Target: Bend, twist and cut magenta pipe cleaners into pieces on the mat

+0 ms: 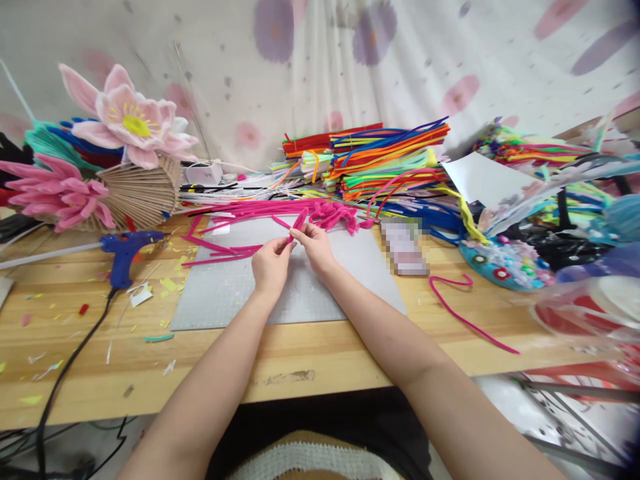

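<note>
Fingers of both hands pinch 1 pink stem (299, 221) above the grey mat (225, 293). The left hand (271, 265) grips its lower end between thumb and forefinger; the right hand (313, 245) closes on it just beside, fingertips nearly touching the left's. The stem is fuzzy, magenta, folded into a narrow loop that points away from the person. More pink stems (225, 250) lie loose on the mat's far edge. A blurred card (404, 247) sits right of the mat; no writing is legible. Left on the table (300, 360) rests a blue glue gun (124, 252), beyond it pink flowers (127, 120). Stacked coloured stems (390, 160) fill the back.
</note>
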A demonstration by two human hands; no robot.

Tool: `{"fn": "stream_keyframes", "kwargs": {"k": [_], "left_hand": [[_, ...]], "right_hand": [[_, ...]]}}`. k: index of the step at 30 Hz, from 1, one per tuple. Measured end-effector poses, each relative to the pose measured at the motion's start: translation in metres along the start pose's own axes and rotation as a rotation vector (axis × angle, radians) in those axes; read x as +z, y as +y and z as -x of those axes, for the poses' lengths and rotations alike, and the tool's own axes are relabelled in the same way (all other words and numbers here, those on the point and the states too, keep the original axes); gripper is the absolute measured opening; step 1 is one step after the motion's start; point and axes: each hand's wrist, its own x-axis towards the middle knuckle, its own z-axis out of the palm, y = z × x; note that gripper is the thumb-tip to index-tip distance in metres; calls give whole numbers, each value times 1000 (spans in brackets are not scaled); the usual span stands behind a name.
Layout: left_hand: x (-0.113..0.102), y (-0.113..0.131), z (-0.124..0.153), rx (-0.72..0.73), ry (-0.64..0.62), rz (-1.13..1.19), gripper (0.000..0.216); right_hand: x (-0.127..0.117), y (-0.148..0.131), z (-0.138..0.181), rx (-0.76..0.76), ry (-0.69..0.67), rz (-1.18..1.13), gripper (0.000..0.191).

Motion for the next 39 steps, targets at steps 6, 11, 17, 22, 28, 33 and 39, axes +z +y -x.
{"fn": "stream_keyframes", "kwargs": {"k": [6, 11, 17, 22, 28, 33, 39], "left_hand": [[-7, 7, -8, -472, -328, 413, 14], [-11, 15, -5, -488, -393, 314, 23], [-1, 4, -2, -298, -236, 105, 24], [-2, -2, -3, -136, -200, -79, 19], [-11, 2, -2, 71, -99, -393, 22], [-13, -1, -7, -157, -237, -96, 21], [-17, 8, -8, -436, -424, 316, 16]], "right_hand": [[-6, -8, -1, 58, -223, 33, 37], [-6, -4, -3, 55, -272, 134, 34], [-4, 3, -3, 36, -239, 126, 37], [-5, 5, -4, 37, -261, 95, 38], [-10, 8, -9, -13, -202, 134, 37], [-15, 6, -9, 10, -210, 91, 35], [-20, -2, -5, 108, -308, -26, 30]]}}
